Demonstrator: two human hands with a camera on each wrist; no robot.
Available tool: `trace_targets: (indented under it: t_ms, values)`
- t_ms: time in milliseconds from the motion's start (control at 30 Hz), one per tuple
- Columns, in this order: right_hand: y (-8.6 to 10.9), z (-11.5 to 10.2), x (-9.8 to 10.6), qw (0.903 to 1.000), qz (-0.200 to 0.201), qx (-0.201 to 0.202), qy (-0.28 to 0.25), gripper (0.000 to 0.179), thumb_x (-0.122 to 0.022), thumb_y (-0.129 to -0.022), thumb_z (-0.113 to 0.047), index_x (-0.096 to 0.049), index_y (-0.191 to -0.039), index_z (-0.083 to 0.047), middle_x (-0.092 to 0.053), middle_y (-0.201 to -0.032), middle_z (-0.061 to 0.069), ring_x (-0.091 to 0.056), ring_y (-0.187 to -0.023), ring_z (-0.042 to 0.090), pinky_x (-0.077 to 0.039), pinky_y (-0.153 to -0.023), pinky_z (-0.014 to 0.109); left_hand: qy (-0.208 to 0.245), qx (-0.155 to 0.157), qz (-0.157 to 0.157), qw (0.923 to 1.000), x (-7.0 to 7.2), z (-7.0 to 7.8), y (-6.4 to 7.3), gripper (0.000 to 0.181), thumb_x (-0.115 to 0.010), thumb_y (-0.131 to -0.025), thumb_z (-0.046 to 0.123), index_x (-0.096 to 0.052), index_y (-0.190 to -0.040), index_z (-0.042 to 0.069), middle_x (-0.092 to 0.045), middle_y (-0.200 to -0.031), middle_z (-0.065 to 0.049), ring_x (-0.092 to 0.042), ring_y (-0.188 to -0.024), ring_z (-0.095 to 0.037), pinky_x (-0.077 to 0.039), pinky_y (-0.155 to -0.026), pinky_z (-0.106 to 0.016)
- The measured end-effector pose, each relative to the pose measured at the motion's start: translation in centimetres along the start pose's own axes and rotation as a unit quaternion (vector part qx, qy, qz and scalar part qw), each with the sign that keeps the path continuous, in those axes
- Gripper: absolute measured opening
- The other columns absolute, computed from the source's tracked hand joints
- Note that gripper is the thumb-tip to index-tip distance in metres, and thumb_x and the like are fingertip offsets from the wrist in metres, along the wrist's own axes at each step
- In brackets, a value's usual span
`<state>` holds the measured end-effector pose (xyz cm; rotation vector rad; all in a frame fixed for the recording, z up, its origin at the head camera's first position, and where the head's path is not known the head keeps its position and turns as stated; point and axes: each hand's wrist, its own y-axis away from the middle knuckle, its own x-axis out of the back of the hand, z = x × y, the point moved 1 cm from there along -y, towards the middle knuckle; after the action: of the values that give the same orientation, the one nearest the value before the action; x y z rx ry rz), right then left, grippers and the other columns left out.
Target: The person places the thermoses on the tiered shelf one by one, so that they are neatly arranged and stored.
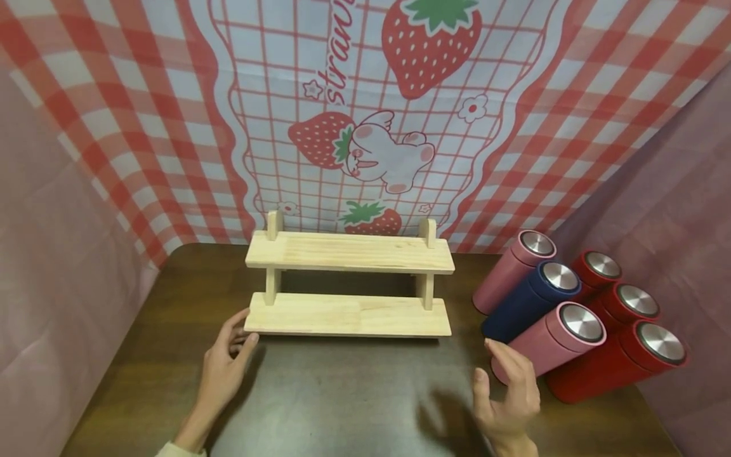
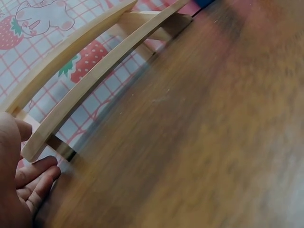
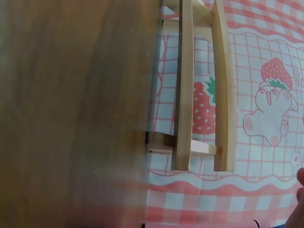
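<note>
A two-tier wooden rack [image 1: 348, 251] of pale wood stands towards the back of the table. My left hand [image 1: 225, 365] is at the left end of its lower board, thumb by the front corner and fingers around the end. In the left wrist view, the board's end [image 2: 33, 151] sits between thumb and fingers of the left hand [image 2: 28, 175]. My right hand [image 1: 508, 397] holds nothing, its fingers loosely bent above the table, close to the front pink thermos [image 1: 548, 346]. Only fingers of the right hand [image 3: 298, 209] show in the right wrist view.
Beside the front pink thermos stand a navy thermos [image 1: 528, 301], another pink thermos [image 1: 508, 279] and three red ones, the nearest a red thermos [image 1: 605, 365]. A strawberry-print cloth [image 1: 348, 82] hangs behind the brown table [image 1: 337, 393], with pink curtains at both sides.
</note>
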<state>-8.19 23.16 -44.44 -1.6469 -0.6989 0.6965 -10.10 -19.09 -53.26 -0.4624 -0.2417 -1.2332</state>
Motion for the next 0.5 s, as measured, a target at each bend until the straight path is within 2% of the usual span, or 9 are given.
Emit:
trace_targets:
  t_ms: [100,267,367,500]
  values:
    - [-0.5,-0.2,-0.1,0.9988,0.046,0.011,0.008,0.04,-0.074,-0.102,-0.022,-0.071,-0.097,0.018,-0.074,-0.09,0.029,-0.066,-0.082,0.036,-0.053,-0.097,0.023,0.005,0.001,0.021,0.9998,-0.4,-0.6,-0.1,0.046,-0.071,-0.109,0.018,-0.063,-0.154,0.011,-0.079,-0.116,-0.02,-0.068,-0.091,-0.011,-0.051,-0.079,-0.017]
    - [-1.1,-0.4,-0.1,0.9948,0.101,0.004,0.012,0.041,-0.078,-0.098,-0.022,-0.069,-0.093,0.017,-0.073,-0.09,0.028,-0.068,-0.087,0.031,-0.055,-0.095,0.023,0.01,-0.004,0.052,0.9986,-1.3,-2.6,-0.4,0.043,-0.072,-0.11,0.028,-0.067,-0.151,0.018,-0.08,-0.107,-0.011,-0.068,-0.087,-0.008,-0.051,-0.076,-0.019]
    - [-1.5,-0.4,-0.3,0.9918,0.126,-0.002,0.021,0.043,-0.079,-0.097,-0.024,-0.068,-0.091,0.017,-0.072,-0.09,0.028,-0.068,-0.088,0.03,-0.055,-0.095,0.024,0.014,-0.002,0.065,0.9978,-1.4,-2.7,-0.4,0.042,-0.073,-0.109,0.03,-0.069,-0.149,0.018,-0.081,-0.104,-0.009,-0.068,-0.084,-0.007,-0.05,-0.074,-0.019]
    - [-2.4,-0.5,-0.6,0.985,0.168,-0.01,0.037,0.049,-0.082,-0.095,-0.03,-0.066,-0.089,0.016,-0.07,-0.089,0.027,-0.068,-0.089,0.031,-0.054,-0.096,0.026,0.012,0.018,0.078,0.9967,-1.4,-1.0,-0.3,0.04,-0.073,-0.108,0.025,-0.07,-0.146,0.014,-0.082,-0.102,-0.012,-0.066,-0.082,-0.007,-0.049,-0.073,-0.019]
